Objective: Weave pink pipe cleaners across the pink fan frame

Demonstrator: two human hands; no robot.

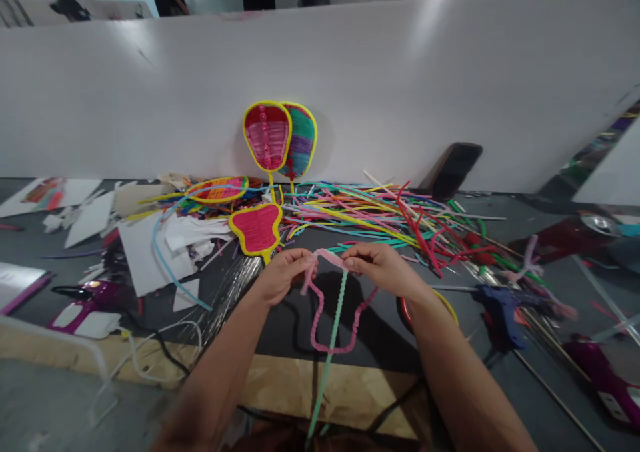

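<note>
Head view: pinching top of bent pink fuzzy wire [355, 324] with fingers of left hand [285, 275] and right hand [383, 265], closed firmly. Holding it over front part of dark surface [385, 339], with green fuzzy wire [326, 371] across its middle and past near edge. Showing behind: pile of colored wires [340, 215], yellow-rimmed fans [267, 139], phone [457, 169] leaning on white panel [350, 92]. Showing at right: blue glue gun [505, 315].

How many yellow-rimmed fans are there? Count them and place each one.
4: upright pink fan before the white panel; teal fan partly behind it; orange fan lower left; wavy pink fan below. Others may be hidden.
</note>
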